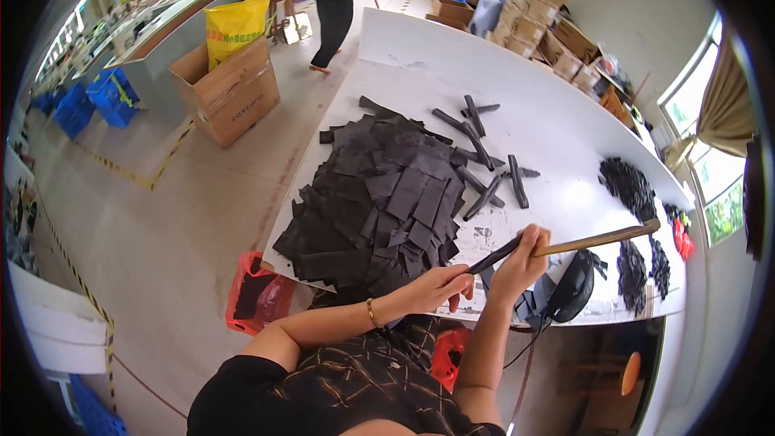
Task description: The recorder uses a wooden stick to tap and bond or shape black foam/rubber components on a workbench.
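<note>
In front of me a wooden stick [605, 238] slants up to the right, and a black fabric tube [496, 254] lies in line with its near end. My right hand [521, 262] is closed around the stick where the tube meets it. At the tube's lower left end, the fingers of my left hand [442, 287] are closed on the black material. Just beyond my left hand spreads a large pile of flat black fabric pieces [379, 194]. Several narrow black tubes [518, 182] lie loosely to the right of the pile.
The white table [557, 129] has a raised far edge. A black rounded device [571, 287] with a cord sits right of my hands, near dark bundles [630, 186]. Red bags [257, 295] hang by the near edge. A cardboard box [230, 93] stands left; a person [335, 0] walks beyond.
</note>
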Demonstrator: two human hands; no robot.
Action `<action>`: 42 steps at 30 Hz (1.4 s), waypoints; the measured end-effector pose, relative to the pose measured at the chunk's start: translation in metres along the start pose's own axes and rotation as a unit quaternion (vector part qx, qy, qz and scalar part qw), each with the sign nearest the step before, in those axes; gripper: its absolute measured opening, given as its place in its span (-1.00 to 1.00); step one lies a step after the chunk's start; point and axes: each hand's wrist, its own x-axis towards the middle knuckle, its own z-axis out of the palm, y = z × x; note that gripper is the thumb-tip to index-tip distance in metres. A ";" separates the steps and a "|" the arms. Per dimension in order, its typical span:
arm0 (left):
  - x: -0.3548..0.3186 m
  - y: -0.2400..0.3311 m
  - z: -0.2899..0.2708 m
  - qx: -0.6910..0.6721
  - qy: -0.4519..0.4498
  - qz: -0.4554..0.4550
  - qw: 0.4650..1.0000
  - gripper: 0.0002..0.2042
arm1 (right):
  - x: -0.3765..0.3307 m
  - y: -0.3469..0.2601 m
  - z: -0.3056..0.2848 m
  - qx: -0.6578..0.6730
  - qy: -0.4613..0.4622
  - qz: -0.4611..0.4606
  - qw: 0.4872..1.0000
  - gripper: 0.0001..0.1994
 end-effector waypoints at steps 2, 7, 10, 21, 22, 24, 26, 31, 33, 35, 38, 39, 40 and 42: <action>-0.008 0.000 0.005 -0.015 -0.002 -0.021 1.000 -0.70 | 0.014 -0.008 0.004 0.003 0.033 -0.028 0.999 -0.72; -0.031 -0.012 -0.004 -0.105 0.034 -0.023 0.994 -0.72 | 0.065 -0.014 0.027 0.012 0.086 -0.053 0.995 -0.68; -0.037 -0.013 -0.017 -0.091 0.058 -0.218 0.970 -0.70 | 0.156 0.007 0.025 0.217 0.181 0.091 0.955 -0.65; 0.172 -0.016 -0.194 0.599 0.184 0.120 0.770 -0.87 | 0.082 0.179 -0.027 -0.053 -0.203 0.138 0.968 -0.70; 0.188 -0.028 -0.204 0.635 0.189 0.113 0.740 -0.88 | 0.068 0.178 -0.042 -0.157 -0.232 0.156 0.947 -0.70; 0.207 -0.047 -0.219 0.696 0.164 0.068 0.695 -0.89 | 0.043 0.174 -0.062 -0.176 -0.230 0.160 0.944 -0.73; 0.216 -0.057 -0.226 0.745 0.115 -0.016 0.657 -0.90 | 0.033 0.166 -0.082 -0.206 -0.233 0.158 0.937 -0.79; 0.204 -0.034 -0.220 0.617 0.141 0.058 0.772 -0.93 | 0.035 0.143 -0.106 -0.241 -0.221 0.054 0.943 -0.86; 0.192 -0.015 -0.209 0.574 0.132 0.102 0.801 -0.93 | 0.039 0.133 -0.103 -0.263 -0.227 0.014 0.938 -0.87; 0.178 0.001 -0.197 0.556 0.112 0.102 0.817 -0.92 | 0.044 0.124 -0.096 -0.280 -0.226 -0.040 0.932 -0.86; 0.159 0.017 -0.185 0.542 0.086 0.119 0.827 -0.91 | 0.047 0.113 -0.086 -0.293 -0.228 -0.087 0.925 -0.87; 0.155 0.020 -0.184 0.536 0.082 0.154 0.826 -0.92 | 0.047 0.110 -0.084 -0.293 -0.229 -0.098 0.923 -0.87; 0.151 0.023 -0.182 0.535 0.071 0.130 0.832 -0.92 | 0.047 0.109 -0.081 -0.294 -0.229 -0.110 0.921 -0.87; 0.147 0.028 -0.176 0.521 0.052 0.144 0.840 -0.92 | 0.045 0.107 -0.075 -0.302 -0.245 -0.136 0.911 -0.87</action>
